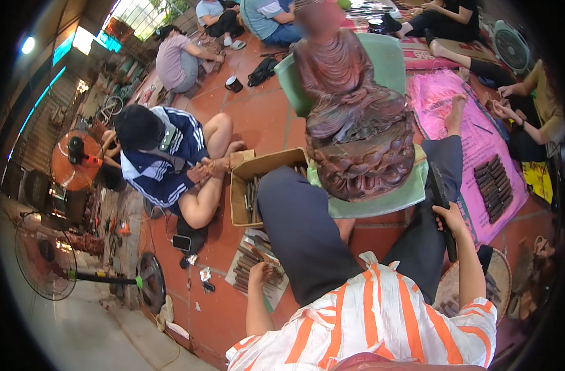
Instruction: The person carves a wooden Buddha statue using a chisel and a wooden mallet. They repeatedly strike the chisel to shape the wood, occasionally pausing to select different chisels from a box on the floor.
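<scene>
A reddish-brown carved wooden seated statue (355,127) on a lotus base rests on a green plastic chair (384,206) in front of my knees. My right hand (452,219) is closed around a long, dark, bat-like stick (440,188) over my right thigh. Low on the left, my left hand (260,272) has curled fingers over several slim carving tools (245,269) laid on a paper sheet (281,290). Whether one of these tools is in its fingers is too small to make out.
A cardboard box (238,214) of tools stands by my left knee. Beside it sits a person in a striped jacket (162,154). More tools (493,187) lie on a pink sheet (440,102) at right. A round basket (503,272) is by my right hip; fans (46,250) stand left.
</scene>
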`<move>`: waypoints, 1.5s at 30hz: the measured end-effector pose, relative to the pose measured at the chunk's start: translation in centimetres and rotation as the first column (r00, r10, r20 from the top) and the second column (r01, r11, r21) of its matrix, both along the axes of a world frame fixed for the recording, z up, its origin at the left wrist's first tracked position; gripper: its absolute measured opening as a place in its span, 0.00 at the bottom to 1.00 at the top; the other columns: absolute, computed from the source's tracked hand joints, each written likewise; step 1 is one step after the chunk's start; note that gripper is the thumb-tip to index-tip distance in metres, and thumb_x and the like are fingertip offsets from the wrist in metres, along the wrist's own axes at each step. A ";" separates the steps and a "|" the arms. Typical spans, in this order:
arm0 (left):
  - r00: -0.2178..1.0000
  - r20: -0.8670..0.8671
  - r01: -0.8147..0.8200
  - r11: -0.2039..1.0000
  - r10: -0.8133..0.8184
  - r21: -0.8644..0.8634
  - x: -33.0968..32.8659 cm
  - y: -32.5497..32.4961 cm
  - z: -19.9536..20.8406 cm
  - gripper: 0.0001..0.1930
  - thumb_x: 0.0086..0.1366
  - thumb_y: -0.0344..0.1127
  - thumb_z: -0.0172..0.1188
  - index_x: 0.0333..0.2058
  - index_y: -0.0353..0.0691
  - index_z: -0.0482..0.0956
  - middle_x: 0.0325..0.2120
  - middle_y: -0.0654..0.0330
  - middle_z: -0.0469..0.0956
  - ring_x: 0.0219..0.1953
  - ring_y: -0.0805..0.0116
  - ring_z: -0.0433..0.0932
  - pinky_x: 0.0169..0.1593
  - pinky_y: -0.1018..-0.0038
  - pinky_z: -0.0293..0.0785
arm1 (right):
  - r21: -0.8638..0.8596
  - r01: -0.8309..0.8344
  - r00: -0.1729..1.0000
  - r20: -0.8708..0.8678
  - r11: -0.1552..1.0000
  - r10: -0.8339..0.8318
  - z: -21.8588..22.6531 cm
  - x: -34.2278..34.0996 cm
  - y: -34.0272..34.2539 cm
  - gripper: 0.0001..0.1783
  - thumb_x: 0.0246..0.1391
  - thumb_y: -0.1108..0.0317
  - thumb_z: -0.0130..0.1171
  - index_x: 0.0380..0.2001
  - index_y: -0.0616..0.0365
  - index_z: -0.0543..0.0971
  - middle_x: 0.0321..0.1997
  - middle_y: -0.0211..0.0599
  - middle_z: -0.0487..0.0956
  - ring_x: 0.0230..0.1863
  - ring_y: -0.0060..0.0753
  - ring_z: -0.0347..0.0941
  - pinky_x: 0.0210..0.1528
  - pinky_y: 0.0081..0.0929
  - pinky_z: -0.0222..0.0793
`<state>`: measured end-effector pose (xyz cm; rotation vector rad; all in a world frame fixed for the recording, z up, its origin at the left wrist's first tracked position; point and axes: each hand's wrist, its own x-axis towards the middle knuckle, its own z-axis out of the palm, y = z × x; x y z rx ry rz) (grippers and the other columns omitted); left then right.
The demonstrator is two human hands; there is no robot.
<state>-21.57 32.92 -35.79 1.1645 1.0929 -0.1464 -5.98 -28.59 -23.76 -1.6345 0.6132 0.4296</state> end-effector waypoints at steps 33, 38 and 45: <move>0.106 -0.043 -0.658 -0.103 -0.993 0.746 36.9 -26.0 45.0 0.09 0.58 0.34 0.61 0.33 0.36 0.74 0.18 0.57 0.77 0.18 0.60 0.76 0.23 0.71 0.68 | -0.491 0.239 0.084 0.870 0.838 0.486 27.7 8.5 6.4 0.26 0.48 0.79 0.61 0.52 0.63 0.68 0.38 0.33 0.75 0.40 0.22 0.70 0.45 0.19 0.66; 0.105 -0.167 -0.757 -0.187 -0.980 0.627 37.5 -25.5 45.0 0.06 0.57 0.30 0.59 0.32 0.35 0.75 0.14 0.55 0.73 0.15 0.57 0.74 0.21 0.68 0.67 | -0.502 0.285 0.027 0.856 0.817 0.516 27.4 9.0 7.0 0.26 0.47 0.79 0.61 0.51 0.63 0.68 0.38 0.33 0.75 0.40 0.22 0.70 0.45 0.20 0.66; 0.182 -0.135 -0.691 -0.224 -0.974 0.687 36.8 -26.5 45.1 0.07 0.56 0.30 0.61 0.31 0.35 0.75 0.20 0.55 0.79 0.22 0.59 0.79 0.26 0.71 0.72 | -0.494 0.326 -0.018 0.849 0.806 0.528 27.2 9.6 7.1 0.25 0.47 0.80 0.61 0.51 0.63 0.68 0.37 0.34 0.74 0.39 0.24 0.70 0.44 0.20 0.66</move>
